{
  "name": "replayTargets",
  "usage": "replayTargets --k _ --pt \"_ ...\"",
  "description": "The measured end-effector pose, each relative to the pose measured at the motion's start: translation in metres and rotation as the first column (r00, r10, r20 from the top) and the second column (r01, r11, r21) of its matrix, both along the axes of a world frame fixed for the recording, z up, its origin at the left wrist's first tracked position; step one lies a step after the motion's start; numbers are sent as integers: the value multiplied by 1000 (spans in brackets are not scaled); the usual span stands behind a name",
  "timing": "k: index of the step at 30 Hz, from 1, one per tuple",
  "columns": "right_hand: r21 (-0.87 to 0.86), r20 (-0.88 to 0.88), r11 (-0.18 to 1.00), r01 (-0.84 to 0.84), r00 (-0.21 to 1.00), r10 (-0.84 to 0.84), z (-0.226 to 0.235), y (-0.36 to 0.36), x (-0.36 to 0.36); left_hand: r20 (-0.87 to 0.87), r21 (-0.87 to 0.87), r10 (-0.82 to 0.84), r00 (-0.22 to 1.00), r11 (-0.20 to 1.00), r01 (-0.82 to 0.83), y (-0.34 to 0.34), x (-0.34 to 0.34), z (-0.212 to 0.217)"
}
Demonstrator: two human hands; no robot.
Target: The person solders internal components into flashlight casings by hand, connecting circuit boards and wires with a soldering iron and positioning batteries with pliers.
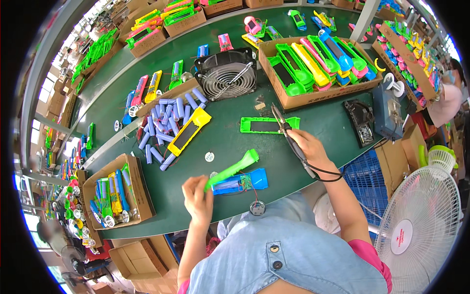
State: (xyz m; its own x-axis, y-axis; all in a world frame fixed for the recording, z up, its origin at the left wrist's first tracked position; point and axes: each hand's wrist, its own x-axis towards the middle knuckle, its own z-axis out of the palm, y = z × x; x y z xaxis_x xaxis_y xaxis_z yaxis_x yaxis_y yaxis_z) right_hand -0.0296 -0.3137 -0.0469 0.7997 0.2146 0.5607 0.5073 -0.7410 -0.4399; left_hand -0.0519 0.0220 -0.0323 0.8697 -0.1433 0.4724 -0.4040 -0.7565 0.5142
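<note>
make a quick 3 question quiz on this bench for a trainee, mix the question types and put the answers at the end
1. Multiple choice: what does the right hand hold?
a) a white spool
b) a corded tool
c) a cardboard carton

2. True or false: the blue housing, with a circuit board in it, rests on the green table.

3. Fill in the colour: the left hand grips one end of a ____ plastic piece.

Key: 1. b; 2. true; 3. green
</note>
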Motion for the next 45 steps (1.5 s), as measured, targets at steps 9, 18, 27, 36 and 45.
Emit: replayTargets --k 9,18,27,36,45 --pt "124 -115 991 47 993 -33 -23 -4 -4 -441 -290 -258 859 947 136 -1 26 21" --pt "-14 0 994 108 994 -108 -2 4 -9 -49 13 -378 924 925 379 -25 210 146" --pt "-97 -46 994 45 998 -49 -2 1 -13 -69 30 277 958 961 -275 -57 493 11" --pt "-161 -155 985 56 985 -81 4 -1 -14 -58 153 232 971 963 -221 -136 533 39" --pt "-174 -167 984 39 984 -69 -3 -5 -9 85 853 -295 952 515 83 -181 496 23"
